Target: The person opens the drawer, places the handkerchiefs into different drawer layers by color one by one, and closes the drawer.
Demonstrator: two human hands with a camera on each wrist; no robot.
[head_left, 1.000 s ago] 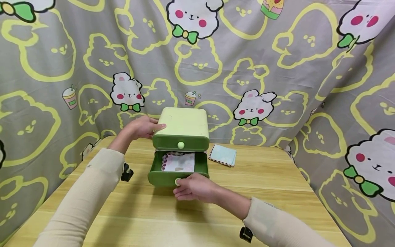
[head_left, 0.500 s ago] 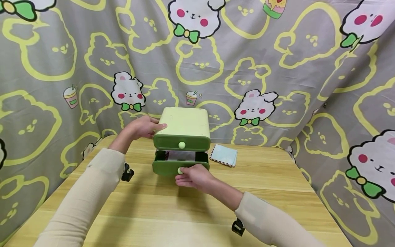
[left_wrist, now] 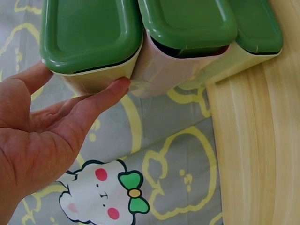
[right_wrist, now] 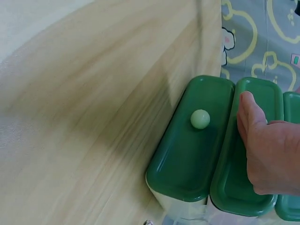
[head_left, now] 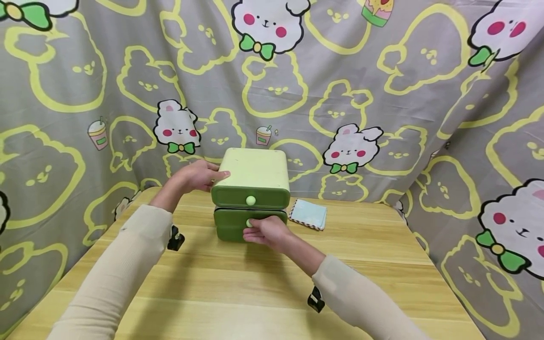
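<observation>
A small drawer cabinet (head_left: 255, 167) with a pale yellow top and dark green fronts stands toward the back of the table. My left hand (head_left: 197, 175) holds its upper left corner, thumb on the top and fingers along the side wall (left_wrist: 101, 84). With my right hand (head_left: 269, 232) I pinch the pale round knob (head_left: 249, 223) of the middle drawer; the right wrist view mostly hides this knob behind the fingers. That middle drawer front (left_wrist: 190, 23) sits slightly out, with a dark gap at its edge. The bottom drawer (right_wrist: 192, 154) appears pushed in.
A folded light blue cloth (head_left: 308, 214) with a checked border lies right of the cabinet. Wooden table (head_left: 238, 302) extends in front. A grey patterned curtain (head_left: 272, 118) hangs behind and at both sides.
My right hand has pushed the middle drawer back into the cabinet, and the folded cloth inside it is out of sight now. The left hand keeps its place on the corner.
</observation>
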